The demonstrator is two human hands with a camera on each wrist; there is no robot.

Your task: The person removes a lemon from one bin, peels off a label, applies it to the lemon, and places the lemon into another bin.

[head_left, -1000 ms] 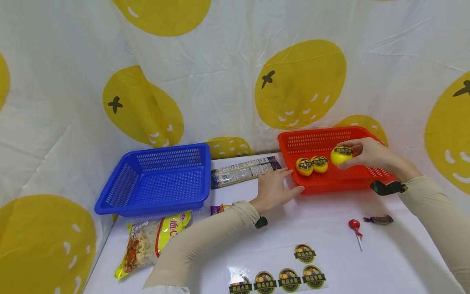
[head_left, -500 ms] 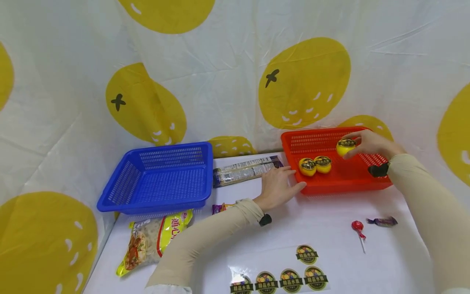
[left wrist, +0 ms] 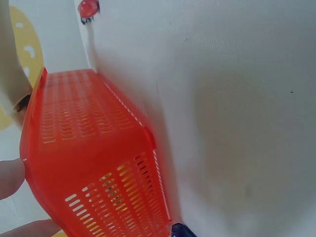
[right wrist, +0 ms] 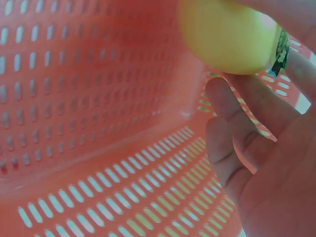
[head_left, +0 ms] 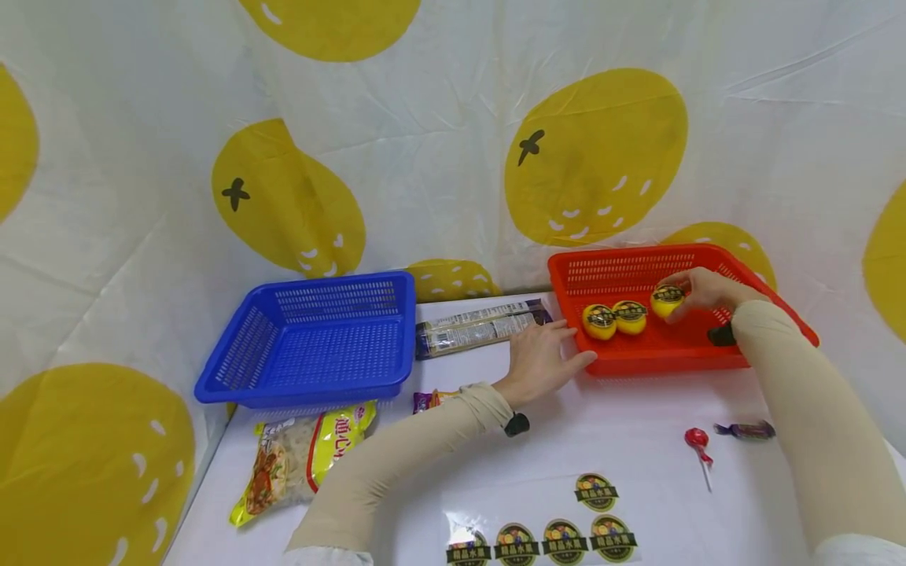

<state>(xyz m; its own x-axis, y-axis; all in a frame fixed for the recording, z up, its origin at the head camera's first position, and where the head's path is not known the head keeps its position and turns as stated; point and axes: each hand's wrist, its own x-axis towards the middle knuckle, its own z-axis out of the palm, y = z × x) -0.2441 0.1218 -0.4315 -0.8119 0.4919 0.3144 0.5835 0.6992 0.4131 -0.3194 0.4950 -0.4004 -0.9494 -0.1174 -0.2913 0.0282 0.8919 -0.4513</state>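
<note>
My right hand pinches a round yellow fruit low inside the red basket. A dark label reading 精品水果 sits on the fruit's top. In the right wrist view, the yellow fruit is between thumb and fingers, over the basket's slotted floor. Two more labelled yellow fruits lie side by side at the basket's left end. With fingers extended, my left hand rests at the basket's left edge. The left wrist view has its fingertips right at the red rim.
A blue basket stands at the left, with a yellow food bag before it. Flat dark packets lie between the baskets. A label sheet, a red lollipop and a purple-wrapped candy lie nearer the front.
My right hand has lowered the yellow fruit deeper into the red basket, closer to the other two. The left hand stays at the basket's edge. The head view has shifted slightly.
</note>
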